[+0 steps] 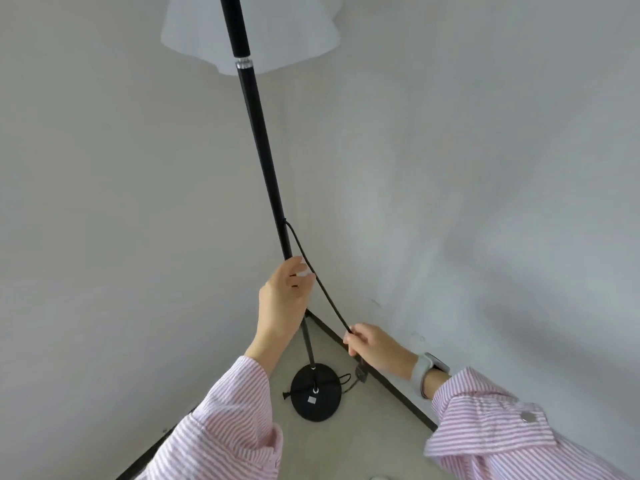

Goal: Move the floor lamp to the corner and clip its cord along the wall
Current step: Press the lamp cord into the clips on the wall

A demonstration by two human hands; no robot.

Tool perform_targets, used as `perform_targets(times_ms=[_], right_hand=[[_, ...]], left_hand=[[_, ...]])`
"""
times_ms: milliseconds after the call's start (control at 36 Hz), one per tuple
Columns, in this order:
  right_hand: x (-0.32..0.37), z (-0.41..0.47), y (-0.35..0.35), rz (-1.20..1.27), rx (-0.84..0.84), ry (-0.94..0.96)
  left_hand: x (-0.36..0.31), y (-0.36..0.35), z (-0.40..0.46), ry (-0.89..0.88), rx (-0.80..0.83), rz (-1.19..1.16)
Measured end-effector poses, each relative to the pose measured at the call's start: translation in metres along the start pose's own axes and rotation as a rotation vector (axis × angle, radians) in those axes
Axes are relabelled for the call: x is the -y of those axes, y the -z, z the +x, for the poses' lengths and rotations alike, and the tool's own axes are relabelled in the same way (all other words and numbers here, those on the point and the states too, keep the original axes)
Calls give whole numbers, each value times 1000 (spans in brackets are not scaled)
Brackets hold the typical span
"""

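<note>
A floor lamp stands in the room's corner: a thin black pole (262,150), a white shade (287,32) at the top and a round black base (316,396) on the floor. My left hand (285,296) is wrapped around the pole low down. A black cord (325,292) leaves the pole just above that hand and runs down to the right. My right hand (372,344) pinches the cord there, pulling it fairly straight. Below that hand the cord hangs to a small black switch (361,374) near the base.
Two pale grey walls (485,168) meet behind the lamp, each with a dark baseboard (398,393) along the beige floor (363,441). A loose loop of cord (344,379) lies beside the base. I wear striped pink sleeves and a grey wristband (427,370).
</note>
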State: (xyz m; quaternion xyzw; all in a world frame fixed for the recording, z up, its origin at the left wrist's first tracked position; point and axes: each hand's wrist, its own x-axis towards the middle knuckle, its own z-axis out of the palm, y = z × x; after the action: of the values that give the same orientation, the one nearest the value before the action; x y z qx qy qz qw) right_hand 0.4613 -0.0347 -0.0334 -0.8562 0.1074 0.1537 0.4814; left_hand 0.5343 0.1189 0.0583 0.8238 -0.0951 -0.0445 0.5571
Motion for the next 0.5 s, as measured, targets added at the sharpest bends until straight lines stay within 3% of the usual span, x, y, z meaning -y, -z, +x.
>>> perform_targets(times_ms=[83,139,278,361,500], right_hand=[[-11,-26,16,7,-84,-32],[-8,-42,30,11,-159,-21],[11,-79,62,45,-302,55],[28,-102,80,117,-335,80],[24,-133,92,273,-163,40]], left_hand=[[0,-6,-20,-243,-132,174],[2,-12,-26,-479,-137,376],[-1,-38,-23,-928,162,886],[-6,-52,-17,-1063,217,882],[-28,-59,-7,-1049,145,711]])
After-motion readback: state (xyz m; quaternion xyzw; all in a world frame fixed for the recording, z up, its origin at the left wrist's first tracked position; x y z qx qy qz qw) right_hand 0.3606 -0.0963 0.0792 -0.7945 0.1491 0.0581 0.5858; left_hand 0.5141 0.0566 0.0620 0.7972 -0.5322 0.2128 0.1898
